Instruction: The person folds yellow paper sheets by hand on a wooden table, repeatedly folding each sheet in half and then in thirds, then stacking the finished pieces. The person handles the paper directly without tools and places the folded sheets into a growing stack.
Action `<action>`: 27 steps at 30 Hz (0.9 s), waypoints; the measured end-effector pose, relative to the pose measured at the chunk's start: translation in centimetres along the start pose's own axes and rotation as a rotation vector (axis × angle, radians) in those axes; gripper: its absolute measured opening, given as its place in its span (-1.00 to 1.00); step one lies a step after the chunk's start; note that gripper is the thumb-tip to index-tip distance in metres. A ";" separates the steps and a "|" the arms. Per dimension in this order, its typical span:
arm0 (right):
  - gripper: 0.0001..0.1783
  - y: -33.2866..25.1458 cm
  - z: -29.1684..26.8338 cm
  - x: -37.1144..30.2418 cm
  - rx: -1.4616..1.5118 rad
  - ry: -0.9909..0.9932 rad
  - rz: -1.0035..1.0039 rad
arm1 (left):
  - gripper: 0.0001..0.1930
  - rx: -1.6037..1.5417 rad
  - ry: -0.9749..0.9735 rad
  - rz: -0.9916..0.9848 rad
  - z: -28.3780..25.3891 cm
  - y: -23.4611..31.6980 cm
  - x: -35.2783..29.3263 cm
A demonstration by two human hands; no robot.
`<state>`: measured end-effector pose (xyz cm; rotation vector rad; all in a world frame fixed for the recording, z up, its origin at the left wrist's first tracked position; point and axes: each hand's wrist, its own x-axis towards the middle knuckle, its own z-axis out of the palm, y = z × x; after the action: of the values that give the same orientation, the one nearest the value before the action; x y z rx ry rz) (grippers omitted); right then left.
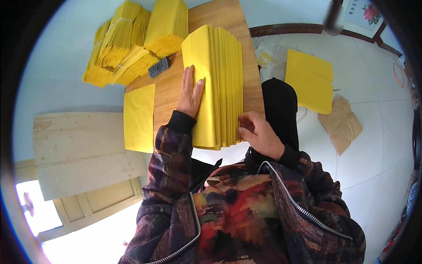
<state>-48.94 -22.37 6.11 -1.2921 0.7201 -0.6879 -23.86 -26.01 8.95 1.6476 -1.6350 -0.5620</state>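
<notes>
A thick row of yellow folded sheets point(226, 79), overlapping like steps, lies lengthwise on the wooden table in front of me. My left hand point(191, 94) is laid on its left side, fingers stretched out and thumb apart. At the near right edge of the row, my right hand point(259, 134) has its fingers curled, with thumb and index fingertips at the edge of a yellow folded sheet. The fingertips partly hide that edge.
Tied bundles of yellow folded sheets point(116, 44) and another stack point(167, 26) stand at the far left. A dark grey block point(158, 67) sits beside them. One flat yellow sheet point(140, 116) overhangs the table's left edge. Yellow paper point(310, 81) and brown paper point(342, 123) lie right.
</notes>
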 end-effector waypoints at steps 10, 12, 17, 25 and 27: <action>-0.46 0.9 -0.9 0.3 -0.290 0.101 -0.200 | -0.43 0.002 0.003 0.026 -0.3 -0.5 0.6; -0.40 1.0 -0.8 1.0 -0.278 0.110 -0.185 | -0.46 -0.054 -0.007 0.018 -1.0 -0.2 0.8; -0.20 1.3 -0.2 2.6 -0.118 0.024 -0.187 | -0.42 -0.632 0.034 -0.233 -1.1 1.1 0.5; -0.21 2.4 0.6 3.1 -0.143 0.084 -0.213 | -0.37 -0.993 -0.254 -0.738 -1.4 1.1 0.1; -0.22 2.5 1.0 3.2 -0.134 0.108 -0.212 | -0.37 -1.033 -0.294 -0.746 -1.4 0.9 0.2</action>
<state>-46.09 -23.97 3.53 -1.4764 0.7327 -0.8985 -23.42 -25.89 10.54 1.3013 -0.5667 -1.7285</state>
